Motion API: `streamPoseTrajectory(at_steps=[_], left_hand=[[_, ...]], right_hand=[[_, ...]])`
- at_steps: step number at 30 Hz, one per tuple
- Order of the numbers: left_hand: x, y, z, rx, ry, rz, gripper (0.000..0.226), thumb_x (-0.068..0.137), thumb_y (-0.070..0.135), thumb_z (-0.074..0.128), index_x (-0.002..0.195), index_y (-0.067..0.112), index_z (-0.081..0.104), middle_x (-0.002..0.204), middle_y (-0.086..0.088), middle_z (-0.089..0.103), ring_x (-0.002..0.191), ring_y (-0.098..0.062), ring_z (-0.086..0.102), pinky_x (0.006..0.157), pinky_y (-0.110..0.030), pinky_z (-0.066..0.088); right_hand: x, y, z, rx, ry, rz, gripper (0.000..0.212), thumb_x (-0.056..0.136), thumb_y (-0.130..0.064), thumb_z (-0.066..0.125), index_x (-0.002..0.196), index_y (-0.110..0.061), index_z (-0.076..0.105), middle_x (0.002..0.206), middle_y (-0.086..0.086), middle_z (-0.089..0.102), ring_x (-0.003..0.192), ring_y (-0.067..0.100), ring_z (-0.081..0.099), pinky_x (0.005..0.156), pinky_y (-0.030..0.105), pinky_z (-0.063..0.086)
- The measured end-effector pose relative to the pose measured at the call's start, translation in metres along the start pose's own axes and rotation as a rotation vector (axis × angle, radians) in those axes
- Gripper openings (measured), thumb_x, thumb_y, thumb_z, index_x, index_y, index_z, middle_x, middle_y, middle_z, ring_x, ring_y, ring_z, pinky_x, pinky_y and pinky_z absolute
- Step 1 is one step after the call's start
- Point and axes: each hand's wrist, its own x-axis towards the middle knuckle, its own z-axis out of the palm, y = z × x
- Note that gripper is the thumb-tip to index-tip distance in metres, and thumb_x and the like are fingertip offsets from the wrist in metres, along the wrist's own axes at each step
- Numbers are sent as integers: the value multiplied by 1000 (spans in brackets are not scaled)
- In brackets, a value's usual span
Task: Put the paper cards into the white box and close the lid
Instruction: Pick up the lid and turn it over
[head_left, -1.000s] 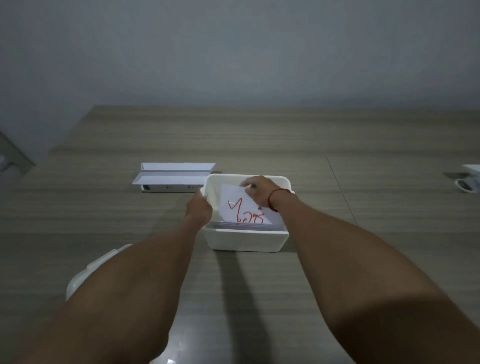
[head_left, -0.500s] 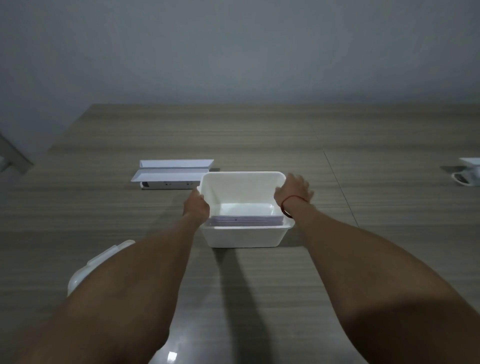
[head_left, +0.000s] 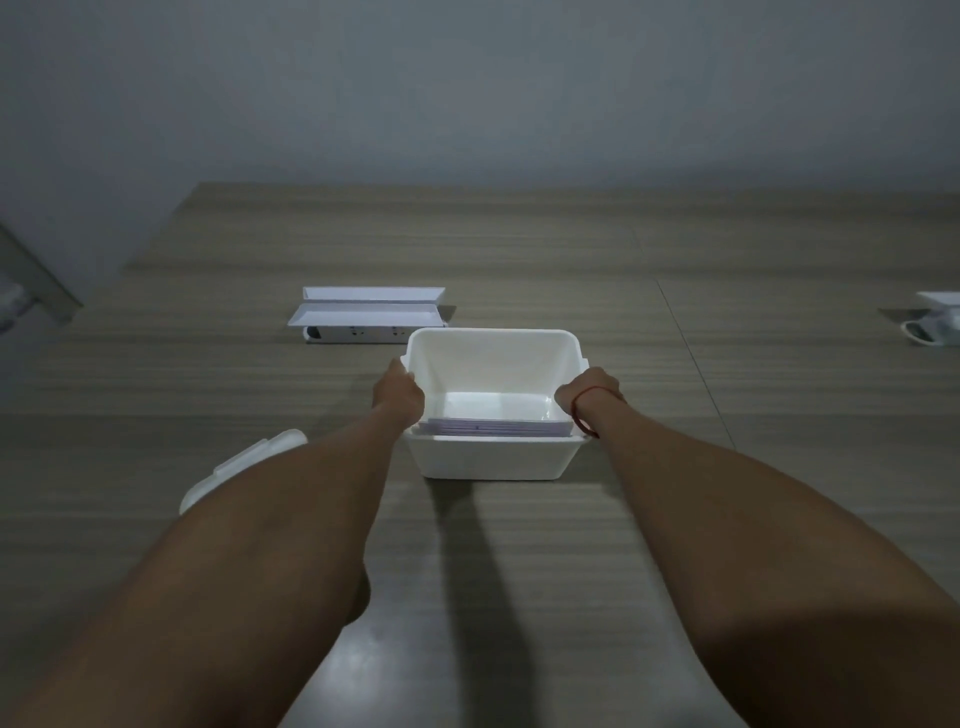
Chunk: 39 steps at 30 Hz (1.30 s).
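The white box (head_left: 491, 460) stands open on the wooden table in the middle of the view. A stack of paper cards (head_left: 493, 427) lies flat inside it, against the near wall. My left hand (head_left: 397, 392) grips the box's left rim. My right hand (head_left: 587, 392), with a red string round the wrist, holds the right rim. The white lid (head_left: 244, 465) lies on the table to the left, partly hidden under my left forearm.
A white power strip with raised flaps (head_left: 369, 314) lies just behind the box on the left. A small white object (head_left: 935, 325) sits at the far right edge of the table. The table's left edge runs near a grey wall.
My right hand let the card with red writing drop into the box, then moved out to the right rim. The left hand stayed on the left rim.
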Motion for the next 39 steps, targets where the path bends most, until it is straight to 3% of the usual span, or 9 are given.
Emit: streamPoseTrajectory(at_steps=[4,8,13,17,22,28,33,37,39], left_hand=[[-11,1,-18,-27,22,-38,40,100,23,39,130,-2,43,133,-25,51,121,-39,50,93,-38,42],[-18,-17,-57,-40,67,-82,48,98,28,44,133,-5,44,138,-25,48,126,-38,48,98,-38,42],[-27,-80,-112,-61,162,-200,51,96,31,46,130,-7,50,138,-24,52,127,-37,49,101,-38,42],[-43,-151,-136,-58,220,-351,51,95,35,47,119,-9,58,127,-29,59,120,-40,55,96,-40,46],[-68,-237,-133,-63,197,-558,54,94,37,48,125,-7,54,132,-25,57,124,-37,53,98,-36,44],[-85,-268,-109,-142,143,-663,59,88,43,54,125,-2,55,130,-20,57,120,-36,55,101,-42,47],[-95,-250,-121,-433,-30,-709,65,73,39,72,123,1,53,103,-8,63,95,-29,61,76,-35,50],[-90,-205,-167,-644,-35,-537,75,60,40,82,122,5,58,117,-7,67,104,-27,65,94,-38,52],[-88,-171,-198,-704,2,-393,72,56,33,87,117,5,63,113,-9,70,100,-27,68,93,-44,54]], right_hand=[[-19,-21,2,-88,80,-20,45,86,-33,56,125,-11,57,132,10,57,121,32,55,99,38,43],[-45,-72,16,-150,115,-240,45,91,-39,50,125,-10,55,135,11,53,130,32,44,110,46,31],[-96,-136,63,-118,23,-543,41,94,-36,45,121,-8,56,130,14,57,123,32,50,101,41,39],[-131,-154,124,-143,-64,-663,34,92,-26,46,112,-4,62,123,18,62,115,35,57,94,37,46],[-154,-135,209,-253,-263,-626,43,94,-32,49,126,-4,54,133,18,55,123,36,52,100,39,44],[-171,-102,257,-207,-290,-487,52,94,-35,49,135,-5,37,137,15,51,124,34,51,100,40,41],[-174,-114,236,-36,-287,-294,59,93,-48,43,134,-5,40,138,16,51,125,36,51,101,42,40],[-174,-154,185,180,-194,-368,61,91,-54,40,130,-7,45,133,15,55,120,36,54,101,44,43],[-181,-182,153,319,-157,-382,60,90,-56,40,125,-8,49,127,15,59,116,35,56,102,44,43]])
